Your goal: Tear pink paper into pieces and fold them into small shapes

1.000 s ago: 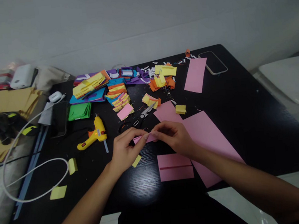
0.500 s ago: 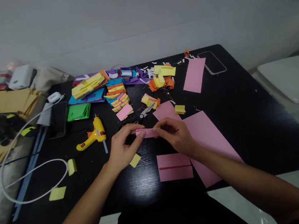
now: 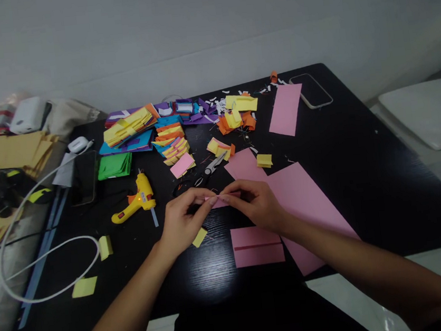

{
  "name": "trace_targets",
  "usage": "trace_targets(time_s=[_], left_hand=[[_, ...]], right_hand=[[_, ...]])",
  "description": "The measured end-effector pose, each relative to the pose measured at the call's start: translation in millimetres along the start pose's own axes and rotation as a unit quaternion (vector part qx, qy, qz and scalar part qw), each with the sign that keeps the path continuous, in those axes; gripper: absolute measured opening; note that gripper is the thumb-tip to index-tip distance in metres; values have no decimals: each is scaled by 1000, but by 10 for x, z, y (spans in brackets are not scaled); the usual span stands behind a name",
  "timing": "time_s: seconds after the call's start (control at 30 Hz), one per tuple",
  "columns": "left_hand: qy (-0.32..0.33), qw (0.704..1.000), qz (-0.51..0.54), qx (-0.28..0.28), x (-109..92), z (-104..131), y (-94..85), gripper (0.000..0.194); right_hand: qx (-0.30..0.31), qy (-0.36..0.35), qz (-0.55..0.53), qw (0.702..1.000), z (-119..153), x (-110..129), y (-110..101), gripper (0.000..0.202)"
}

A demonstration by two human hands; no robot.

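A small folded pink paper [image 3: 220, 203] is pinched between both hands above the black table. My left hand [image 3: 187, 220] grips its left part with thumb and fingers. At its middle and right part, my right hand [image 3: 254, 201] holds it, thumb tip close to the left thumb. Just beyond the hands lie scissors [image 3: 210, 170]. Nearer to me rests a pink rectangle with a dark red stripe [image 3: 258, 255], beside a large pink sheet [image 3: 309, 208]. A small yellow paper [image 3: 200, 237] lies under the left hand's edge.
A yellow glue gun [image 3: 136, 199] lies left of the hands. Folded colored papers [image 3: 172, 139], a green stack [image 3: 115, 166] and scraps [image 3: 235, 121] are behind. A white cable [image 3: 48, 262] loops at left; a phone [image 3: 311, 90] lies at back right.
My right hand has shifted left along the folded pink paper, bringing both thumbs close together. The scissors' handles show more now.
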State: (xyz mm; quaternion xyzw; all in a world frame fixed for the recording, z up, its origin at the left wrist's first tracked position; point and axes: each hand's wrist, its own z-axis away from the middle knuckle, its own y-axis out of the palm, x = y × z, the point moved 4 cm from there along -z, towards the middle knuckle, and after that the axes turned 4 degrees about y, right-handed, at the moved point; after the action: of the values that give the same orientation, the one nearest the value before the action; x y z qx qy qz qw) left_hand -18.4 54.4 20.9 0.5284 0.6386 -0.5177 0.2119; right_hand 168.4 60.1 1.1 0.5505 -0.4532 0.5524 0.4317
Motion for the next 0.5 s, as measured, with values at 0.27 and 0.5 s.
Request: trace_targets(time_s=[0.27,0.5], left_hand=[[-47,998,50,-5,61,-21,-9,15],[-1,1000,19,-2,14,-49,-38,4]], right_hand=[[-28,-20,29,999,3,14,-28,13],[-23,-12,17,1000,6,19,-26,12]])
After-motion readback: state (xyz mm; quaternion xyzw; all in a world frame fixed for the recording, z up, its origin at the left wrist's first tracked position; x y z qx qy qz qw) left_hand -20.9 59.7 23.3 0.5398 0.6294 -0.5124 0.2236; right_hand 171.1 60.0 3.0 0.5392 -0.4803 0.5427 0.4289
